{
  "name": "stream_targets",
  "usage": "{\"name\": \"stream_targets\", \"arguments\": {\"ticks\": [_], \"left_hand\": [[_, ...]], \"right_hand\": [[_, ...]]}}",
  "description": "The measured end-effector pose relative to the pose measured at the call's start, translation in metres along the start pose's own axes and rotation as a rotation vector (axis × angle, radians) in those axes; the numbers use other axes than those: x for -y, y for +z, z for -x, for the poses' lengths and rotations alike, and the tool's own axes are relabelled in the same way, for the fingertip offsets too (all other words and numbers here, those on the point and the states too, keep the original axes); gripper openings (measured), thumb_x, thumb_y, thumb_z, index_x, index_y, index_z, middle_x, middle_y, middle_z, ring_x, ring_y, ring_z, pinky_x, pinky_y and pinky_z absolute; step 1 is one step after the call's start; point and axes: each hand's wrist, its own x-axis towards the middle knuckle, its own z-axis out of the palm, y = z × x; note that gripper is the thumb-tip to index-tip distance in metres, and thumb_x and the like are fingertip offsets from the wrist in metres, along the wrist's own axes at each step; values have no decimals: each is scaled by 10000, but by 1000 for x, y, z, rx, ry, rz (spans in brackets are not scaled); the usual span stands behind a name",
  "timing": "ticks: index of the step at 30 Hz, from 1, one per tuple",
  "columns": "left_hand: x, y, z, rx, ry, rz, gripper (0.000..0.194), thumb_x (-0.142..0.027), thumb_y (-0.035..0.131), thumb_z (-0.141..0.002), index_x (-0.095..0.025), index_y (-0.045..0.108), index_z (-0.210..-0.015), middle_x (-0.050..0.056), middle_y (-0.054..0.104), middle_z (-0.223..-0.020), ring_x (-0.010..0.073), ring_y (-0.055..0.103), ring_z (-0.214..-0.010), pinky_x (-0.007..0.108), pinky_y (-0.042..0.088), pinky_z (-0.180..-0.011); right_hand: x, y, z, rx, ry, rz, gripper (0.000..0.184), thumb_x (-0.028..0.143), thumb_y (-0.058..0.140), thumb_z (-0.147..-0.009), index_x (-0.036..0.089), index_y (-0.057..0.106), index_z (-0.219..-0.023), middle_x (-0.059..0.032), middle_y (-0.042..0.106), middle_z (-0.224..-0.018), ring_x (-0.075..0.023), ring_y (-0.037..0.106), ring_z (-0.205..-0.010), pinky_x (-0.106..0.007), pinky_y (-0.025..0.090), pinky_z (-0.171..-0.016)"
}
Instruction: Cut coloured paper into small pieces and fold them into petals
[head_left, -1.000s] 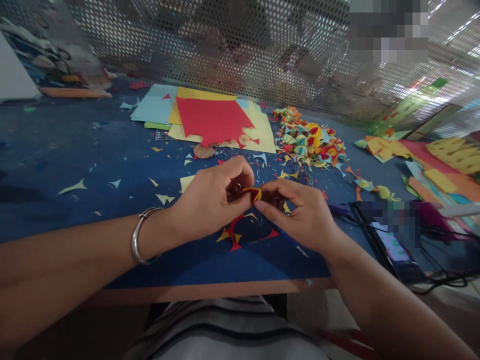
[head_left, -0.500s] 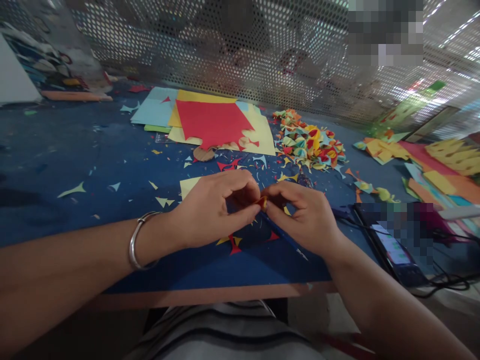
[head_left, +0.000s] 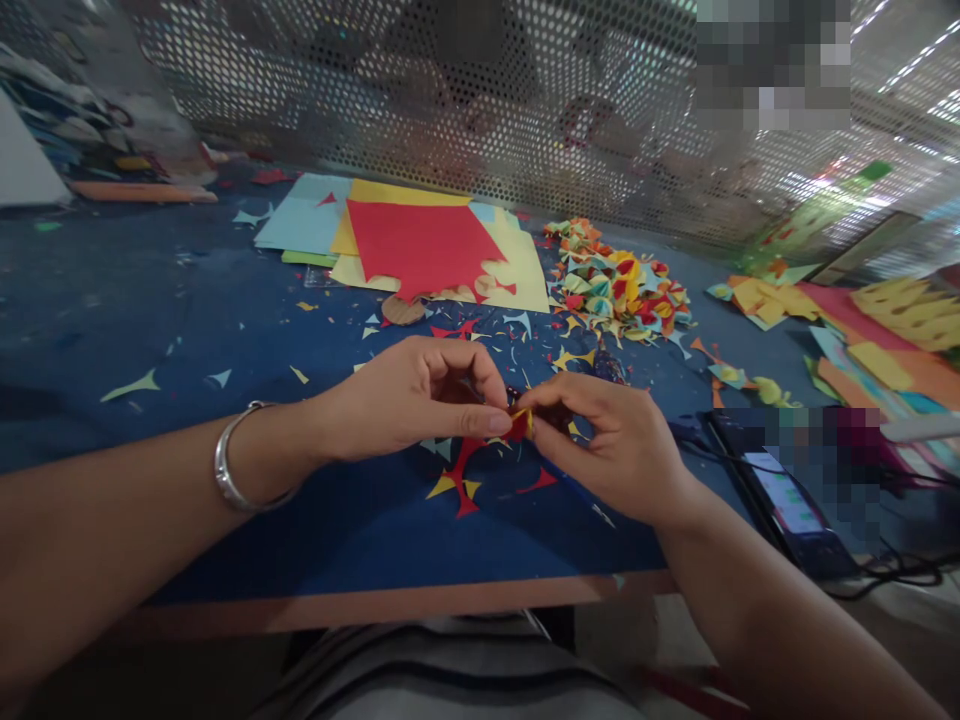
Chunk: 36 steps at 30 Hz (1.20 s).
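Between my two hands is a small folded paper piece, red and yellow (head_left: 520, 424). My left hand (head_left: 431, 400) pinches its left side with thumb and forefinger. The thumb and fingertips of my right hand (head_left: 600, 435) close on its right side. Beneath my right hand lies a slim blue tool with a pale metal tip (head_left: 581, 490), partly hidden; whether the hand touches it I cannot tell. Red paper offcuts (head_left: 466, 480) and yellow scraps lie on the blue tabletop (head_left: 360, 540) just below the fingers.
Behind my hands lie a cut red sheet (head_left: 427, 240), pale blue sheets (head_left: 300, 215) and a wooden disc (head_left: 403, 309). A heap of folded coloured paper pieces (head_left: 622, 285) stands right of them. A phone (head_left: 787, 495) with cables lies at right. A perforated metal panel (head_left: 360, 100) closes the back.
My left hand has shifted left and flattened a little, its wrist moving outward. More of the red and yellow paper piece now shows between the fingertips. The right hand has barely moved.
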Motion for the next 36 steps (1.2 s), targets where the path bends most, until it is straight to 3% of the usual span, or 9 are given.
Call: {"name": "stream_targets", "arguments": {"ticks": [6,24,29,36], "left_hand": [[-3,-1,0,40,-77,47,120,-136,795,-822,-117,679,-847,-25,691,-761,52,637,-701,159,510,-679],[-6,1,0,63,-169,37,159,-172,829,-762,-127,676,-767,-22,684,-711,63,609,-660,181,487,-655],[-3,1,1,60,-99,-116,134,-223,783,-792,-137,682,-811,-3,680,-739,93,613,-678,212,493,-652],[-8,13,7,-86,58,-500,44,-133,667,-749,-167,667,-778,-1,656,-781,121,618,-708,233,495,-667]], "right_hand": [[-1,0,2,36,7,-31,116,105,621,-899,154,712,-953,8,692,-818,-62,597,-670,-189,477,-645],[2,1,1,56,-23,-58,135,80,596,-894,129,718,-924,-7,695,-777,-61,605,-649,-173,487,-626],[1,1,1,65,-26,-47,114,100,612,-903,138,715,-935,-8,697,-802,-64,602,-660,-183,484,-635],[1,1,2,58,-25,-14,111,108,603,-908,145,701,-947,-5,683,-798,-75,586,-656,-208,477,-627]]}}
